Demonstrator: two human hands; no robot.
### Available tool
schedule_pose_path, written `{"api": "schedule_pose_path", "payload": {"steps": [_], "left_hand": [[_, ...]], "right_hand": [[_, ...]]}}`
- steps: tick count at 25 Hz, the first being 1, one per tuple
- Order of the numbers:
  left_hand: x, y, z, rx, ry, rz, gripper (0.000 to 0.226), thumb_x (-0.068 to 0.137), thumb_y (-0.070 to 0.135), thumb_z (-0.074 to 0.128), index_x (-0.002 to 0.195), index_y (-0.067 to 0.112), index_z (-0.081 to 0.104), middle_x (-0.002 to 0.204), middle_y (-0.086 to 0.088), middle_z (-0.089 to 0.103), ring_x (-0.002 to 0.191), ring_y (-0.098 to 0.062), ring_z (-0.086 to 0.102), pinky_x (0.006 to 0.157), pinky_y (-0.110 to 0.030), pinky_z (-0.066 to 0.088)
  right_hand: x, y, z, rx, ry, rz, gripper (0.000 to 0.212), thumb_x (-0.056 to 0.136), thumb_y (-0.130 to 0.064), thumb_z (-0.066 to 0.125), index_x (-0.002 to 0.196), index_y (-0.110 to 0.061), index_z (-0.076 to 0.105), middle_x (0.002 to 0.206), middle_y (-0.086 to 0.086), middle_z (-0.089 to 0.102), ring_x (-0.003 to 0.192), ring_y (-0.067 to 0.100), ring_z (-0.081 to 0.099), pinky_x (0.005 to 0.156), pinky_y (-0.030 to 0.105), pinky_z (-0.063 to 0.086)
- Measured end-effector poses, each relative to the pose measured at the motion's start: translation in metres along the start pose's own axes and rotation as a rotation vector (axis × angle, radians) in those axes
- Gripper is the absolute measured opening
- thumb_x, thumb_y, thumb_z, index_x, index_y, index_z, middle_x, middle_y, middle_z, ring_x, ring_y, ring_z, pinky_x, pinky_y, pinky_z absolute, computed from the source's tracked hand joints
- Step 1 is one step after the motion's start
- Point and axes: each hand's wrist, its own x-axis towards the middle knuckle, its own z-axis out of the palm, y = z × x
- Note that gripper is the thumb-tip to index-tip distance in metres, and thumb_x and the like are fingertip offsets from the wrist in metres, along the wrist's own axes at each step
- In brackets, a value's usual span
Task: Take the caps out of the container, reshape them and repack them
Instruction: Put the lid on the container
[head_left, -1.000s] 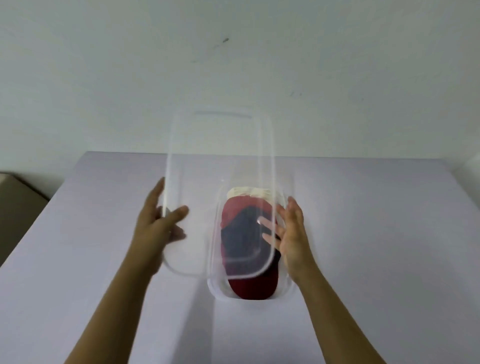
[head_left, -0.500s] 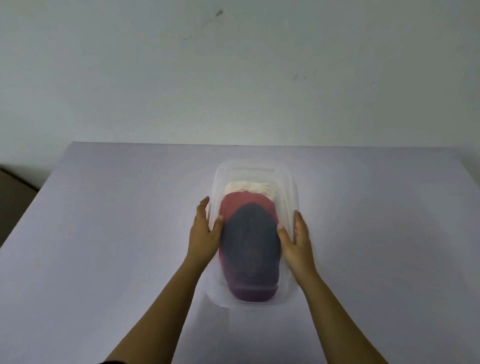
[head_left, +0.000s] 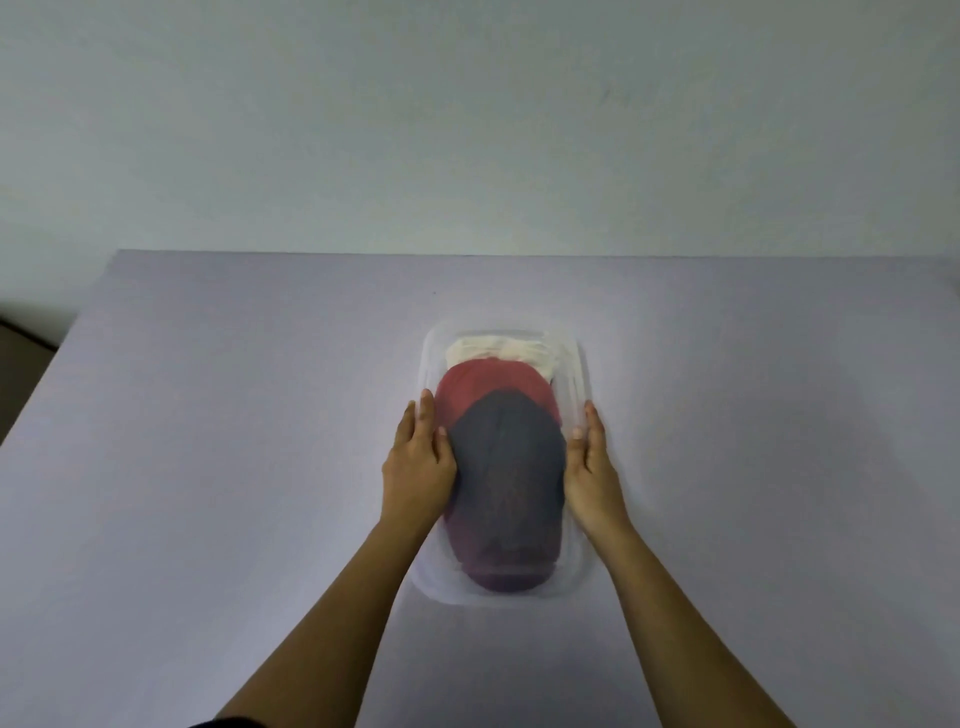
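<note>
A clear plastic container (head_left: 581, 364) lies lengthwise on the lilac table, with its clear lid (head_left: 571, 566) resting on top. Through the lid I see three stacked caps: a dark blue cap (head_left: 506, 467) nearest, a red cap (head_left: 483, 384) behind it, a cream cap (head_left: 498, 351) at the far end. My left hand (head_left: 418, 462) lies flat with straight fingers along the lid's left edge. My right hand (head_left: 592, 467) presses the lid's right edge the same way.
The lilac table (head_left: 208, 467) stretches wide on both sides of the container and ends at a pale wall (head_left: 467, 130) behind. At the far left the table edge drops to a dark brown surface (head_left: 21, 364).
The lid, held up in my left hand a second ago, has come down onto the container. Both hands now lie flat along its long sides, slightly farther forward than half a second ago.
</note>
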Motion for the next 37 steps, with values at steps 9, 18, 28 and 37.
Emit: {"api": "schedule_pose_path", "payload": {"steps": [9, 18, 28, 37], "left_hand": [[0.003, 0.002, 0.0, 0.102, 0.05, -0.007, 0.052, 0.1, 0.029, 0.03, 0.151, 0.027, 0.017, 0.159, -0.004, 0.021, 0.123, -0.028, 0.053, 0.1, -0.039, 0.044], [0.002, -0.005, -0.006, 0.01, -0.03, -0.02, 0.052, 0.101, 0.036, 0.027, 0.151, 0.032, 0.012, 0.16, 0.0, 0.013, 0.14, -0.026, 0.034, 0.109, -0.043, 0.033], [-0.057, -0.013, 0.002, -0.396, 0.03, -0.321, 0.066, 0.09, 0.043, 0.053, 0.148, 0.025, 0.027, 0.148, -0.006, 0.043, 0.13, -0.034, 0.048, 0.106, -0.047, 0.037], [0.056, 0.036, 0.0, -0.382, 0.021, -0.247, 0.064, 0.092, 0.044, 0.049, 0.148, 0.02, 0.028, 0.146, -0.008, 0.046, 0.129, -0.034, 0.049, 0.108, -0.048, 0.035]], "right_hand": [[-0.001, -0.011, 0.007, -0.227, 0.094, 0.043, 0.049, 0.101, -0.033, 0.021, 0.149, -0.031, 0.01, 0.137, 0.01, 0.052, 0.118, 0.035, 0.053, 0.101, 0.043, 0.04], [-0.004, 0.0, 0.008, -0.008, 0.243, 0.041, 0.051, 0.099, -0.039, 0.028, 0.148, -0.035, 0.012, 0.139, 0.01, 0.05, 0.12, 0.032, 0.053, 0.099, 0.045, 0.042], [-0.057, 0.043, -0.003, 0.016, -0.096, 0.022, 0.074, 0.091, -0.039, 0.051, 0.148, -0.033, 0.005, 0.153, 0.002, 0.03, 0.137, 0.023, 0.034, 0.109, 0.034, 0.033], [0.055, -0.012, -0.018, -0.045, -0.078, -0.041, 0.07, 0.095, -0.037, 0.044, 0.149, -0.025, 0.001, 0.154, 0.007, 0.028, 0.138, 0.026, 0.035, 0.109, 0.032, 0.032]]}}
